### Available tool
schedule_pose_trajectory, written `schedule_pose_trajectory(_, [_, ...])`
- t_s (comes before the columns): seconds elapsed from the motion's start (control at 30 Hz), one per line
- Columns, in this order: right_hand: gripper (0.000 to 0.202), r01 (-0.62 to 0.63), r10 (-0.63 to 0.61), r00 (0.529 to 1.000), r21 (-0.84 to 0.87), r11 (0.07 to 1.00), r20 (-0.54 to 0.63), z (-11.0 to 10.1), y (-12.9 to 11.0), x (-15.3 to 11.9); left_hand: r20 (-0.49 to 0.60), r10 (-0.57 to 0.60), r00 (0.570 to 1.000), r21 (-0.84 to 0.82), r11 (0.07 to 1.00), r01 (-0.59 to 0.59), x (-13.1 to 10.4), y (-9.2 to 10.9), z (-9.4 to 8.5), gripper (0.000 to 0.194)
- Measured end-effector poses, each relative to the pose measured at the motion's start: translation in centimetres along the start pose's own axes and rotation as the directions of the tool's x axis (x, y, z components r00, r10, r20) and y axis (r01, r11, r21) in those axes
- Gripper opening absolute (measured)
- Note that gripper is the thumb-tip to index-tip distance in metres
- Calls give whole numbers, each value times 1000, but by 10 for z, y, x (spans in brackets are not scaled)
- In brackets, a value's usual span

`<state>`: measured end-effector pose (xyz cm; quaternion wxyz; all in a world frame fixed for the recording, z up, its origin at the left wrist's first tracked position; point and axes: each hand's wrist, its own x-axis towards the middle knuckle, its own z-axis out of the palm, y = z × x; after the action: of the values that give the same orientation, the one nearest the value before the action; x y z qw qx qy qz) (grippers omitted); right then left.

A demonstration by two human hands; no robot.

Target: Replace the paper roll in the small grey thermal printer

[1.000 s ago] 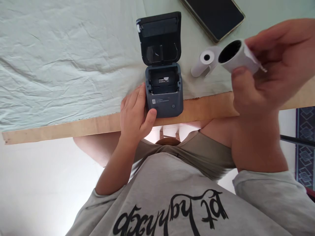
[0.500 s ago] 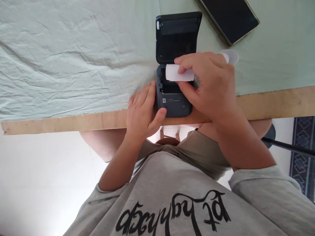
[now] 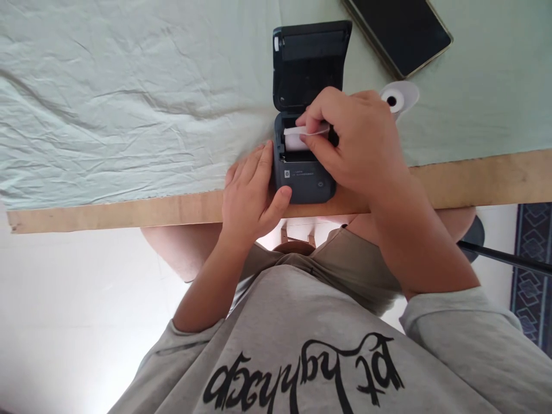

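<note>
A small dark portable label printer (image 3: 304, 192) rests at the table's edge with its black lid (image 3: 308, 69) swung up. Inside its compartment sits a white paper roll (image 3: 297, 141), its loose end lifted. My right hand (image 3: 362, 135) reaches in from the right, thumb and fingers pinching that loose end; part of the roll is hidden under the hand. Along the printer's left side lies my left hand (image 3: 250, 187), fingers stretched out and the thumb against the front left corner. Behind my right hand stands a second white paper roll (image 3: 399, 99) with a dark core hole.
A smartphone (image 3: 399, 34) lies at the back right on the pale green cloth (image 3: 150, 86). The wooden table edge (image 3: 107, 215) runs across in front of me. A dark patterned strip (image 3: 535, 264) and a black bar (image 3: 504, 257) are at the right.
The paper roll has gone down into the printer's compartment, slightly left and toward me. My right hand has turned a little, uncovering the second roll. My left hand stays put.
</note>
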<state>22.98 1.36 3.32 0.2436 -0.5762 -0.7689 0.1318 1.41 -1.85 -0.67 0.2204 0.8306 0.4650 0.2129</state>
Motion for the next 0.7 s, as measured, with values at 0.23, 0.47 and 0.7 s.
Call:
schedule_pose_trajectory(0.23, [12, 92, -96, 994, -74, 993, -52, -1, -1, -16, -7, -20, 1000, 6, 1000, 20, 0, 1, 0, 83])
schedule_pose_trajectory(0.47, [14, 298, -313, 902, -96, 950, -296, 19, 9, -44, -27, -114, 993, -189, 976, 107, 2, -3, -7, 77])
schedule_pose_trajectory(0.7, [9, 341, -323, 843, -38, 939, -430, 28, 10, -49, -31, -153, 988, -358, 924, 132, 67, -20, -13, 99])
